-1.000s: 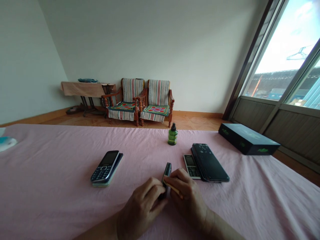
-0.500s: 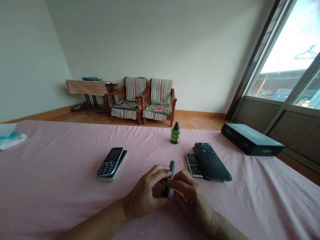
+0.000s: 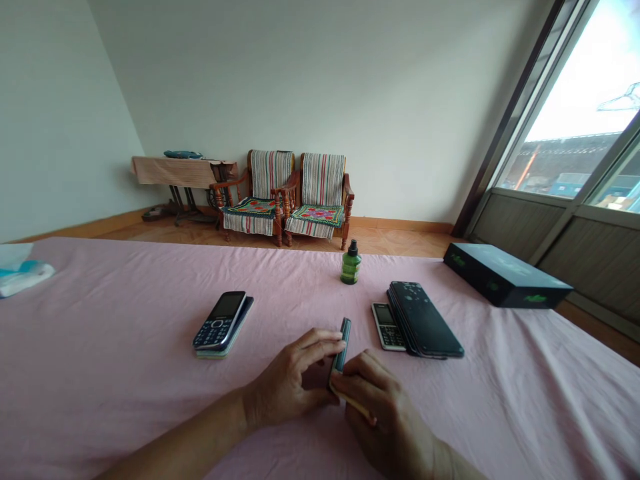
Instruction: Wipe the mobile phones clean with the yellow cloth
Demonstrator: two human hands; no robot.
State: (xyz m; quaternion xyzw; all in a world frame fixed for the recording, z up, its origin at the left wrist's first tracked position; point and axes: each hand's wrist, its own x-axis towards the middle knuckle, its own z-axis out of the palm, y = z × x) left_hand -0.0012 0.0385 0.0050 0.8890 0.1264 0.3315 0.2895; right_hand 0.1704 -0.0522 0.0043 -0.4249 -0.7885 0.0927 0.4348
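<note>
Upright on its narrow edge stands a dark mobile phone (image 3: 345, 337), held between the fingers and thumb of my left hand (image 3: 287, 375). My right hand (image 3: 387, 403) pinches a thin yellowish stick (image 3: 359, 405), its front end at the near part of the phone's edge. My fingers hide the stick's tip, so its kind does not show. To the left, a keypad phone (image 3: 220, 321) rests on another phone. On the right lie a small white-framed keypad phone (image 3: 387, 327) and a stack of larger dark phones (image 3: 425, 320).
A pink cloth (image 3: 125, 393) covers the surface. Behind the phones stands a green bottle (image 3: 351, 265) with a black top. A black box (image 3: 505, 275) lies at the right, and a white and blue packet (image 3: 23, 275) at the far left. Two wooden chairs (image 3: 320, 213) stand beyond.
My right hand and the stick have slid slightly down along the phone's edge toward me. The phone has tilted a little, showing more of its edge. My left hand keeps its hold.
</note>
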